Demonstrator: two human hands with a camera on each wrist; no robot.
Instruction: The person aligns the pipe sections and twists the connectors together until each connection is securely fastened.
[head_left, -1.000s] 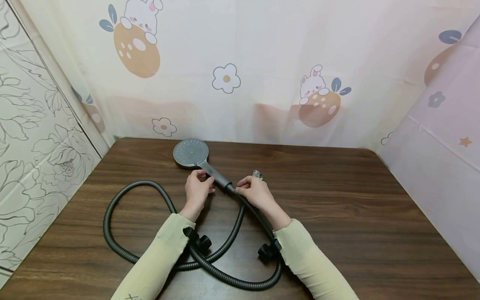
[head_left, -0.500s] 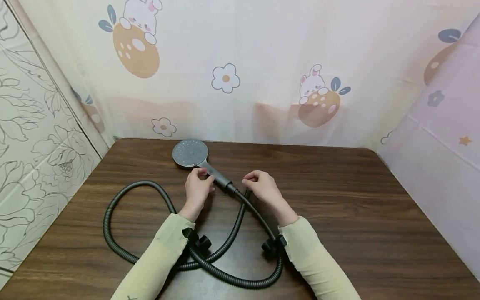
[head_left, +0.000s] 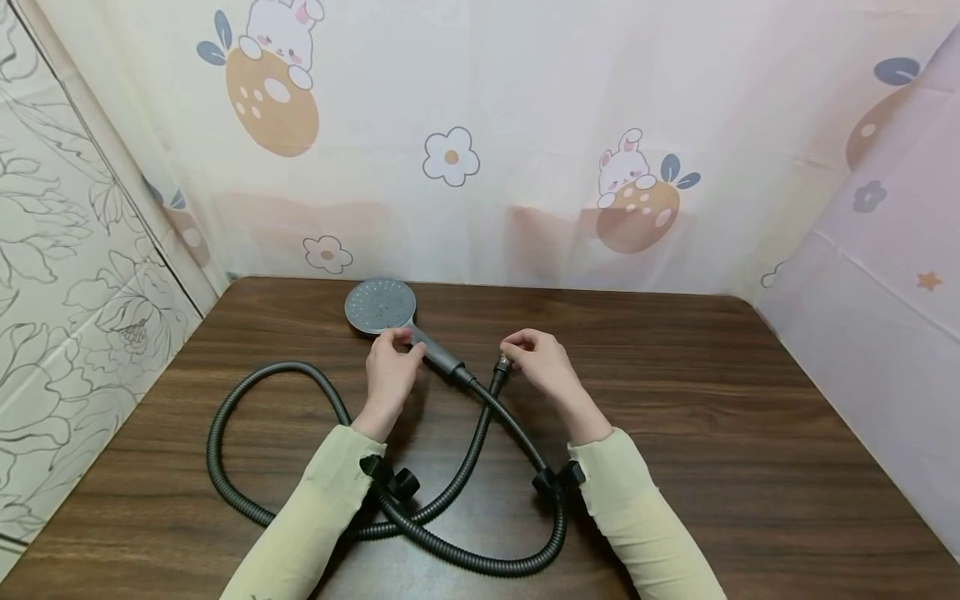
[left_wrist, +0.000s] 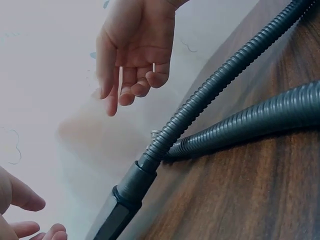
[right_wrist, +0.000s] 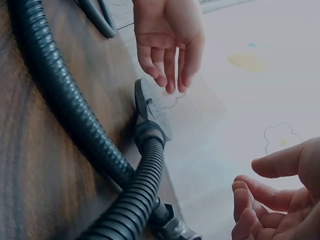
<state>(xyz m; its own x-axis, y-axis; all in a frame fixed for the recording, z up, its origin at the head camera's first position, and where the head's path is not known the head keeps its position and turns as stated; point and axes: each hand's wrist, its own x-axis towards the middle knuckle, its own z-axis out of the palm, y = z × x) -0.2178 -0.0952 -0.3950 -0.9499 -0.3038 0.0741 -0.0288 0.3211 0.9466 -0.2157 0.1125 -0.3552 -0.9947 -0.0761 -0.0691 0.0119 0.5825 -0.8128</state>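
A grey shower head lies face up near the table's back edge, its handle pointing towards the lower right. A black ribbed hose joins that handle and loops over the table. The hose's other end, with a metal connector, crosses under the hose just below the handle. My left hand hovers beside the handle; in the left wrist view its loosely bent fingers hold nothing. Above the connector is my right hand, and in the right wrist view its relaxed fingers stand apart from the hose.
The brown wooden table extends to the right of the hose. Behind it hangs a patterned curtain. Black wrist mounts sit close to the hose loops at both sleeves.
My right hand has drawn up and to the right, away from where the hose meets the handle. The metal connector now shows beside it. My left hand has lifted slightly.
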